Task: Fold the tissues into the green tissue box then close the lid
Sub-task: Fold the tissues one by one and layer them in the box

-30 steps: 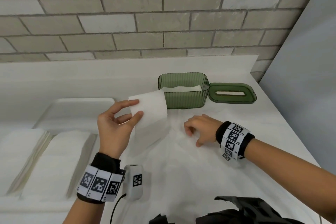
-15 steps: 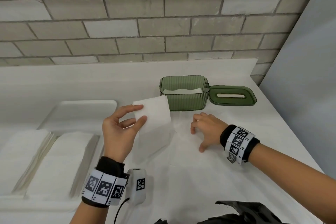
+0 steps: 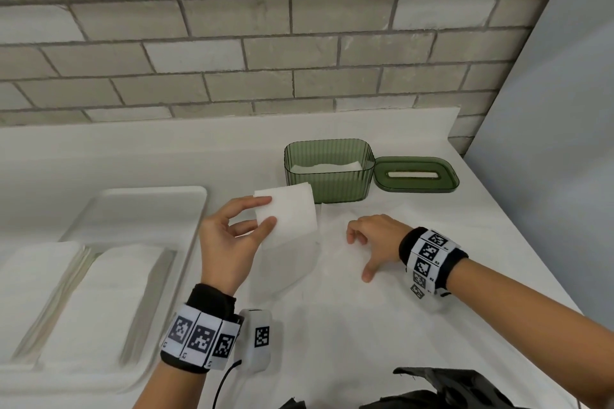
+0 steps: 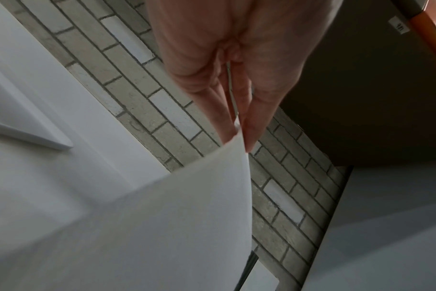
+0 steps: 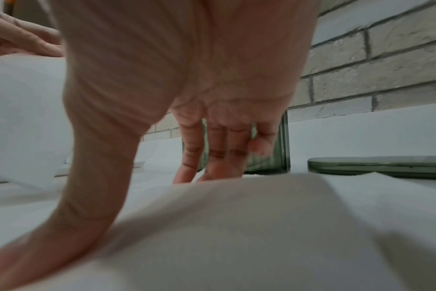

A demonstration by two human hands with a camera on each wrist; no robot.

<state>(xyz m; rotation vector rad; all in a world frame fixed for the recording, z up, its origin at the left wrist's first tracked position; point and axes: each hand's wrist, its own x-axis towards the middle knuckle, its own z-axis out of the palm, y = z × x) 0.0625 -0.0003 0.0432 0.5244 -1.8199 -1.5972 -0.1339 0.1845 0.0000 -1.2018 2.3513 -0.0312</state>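
Note:
The green tissue box (image 3: 329,176) stands open at the back of the white counter, with white tissues (image 3: 324,168) lying inside. Its green lid (image 3: 417,174) lies flat just right of it. My left hand (image 3: 268,211) pinches the left edge of a white tissue (image 3: 289,214) between thumb and forefinger and holds it lifted, in front of the box. The rest of that tissue lies on the counter under my right hand (image 3: 358,256), whose spread fingers press it down. In the left wrist view, fingers (image 4: 247,118) pinch the tissue (image 4: 187,216). The right wrist view shows fingers (image 5: 212,153) before the box (image 5: 269,157).
A white tray (image 3: 133,206) at the left holds two stacks of tissues (image 3: 109,292). A small white marked device (image 3: 255,339) lies by my left wrist. Dark cloth (image 3: 448,388) sits at the near edge. A brick wall stands behind and a grey panel (image 3: 548,109) to the right.
My right hand has gone from curled to spread, thumb out, on the tissue. The left hand still holds the lifted edge, a little closer to the box.

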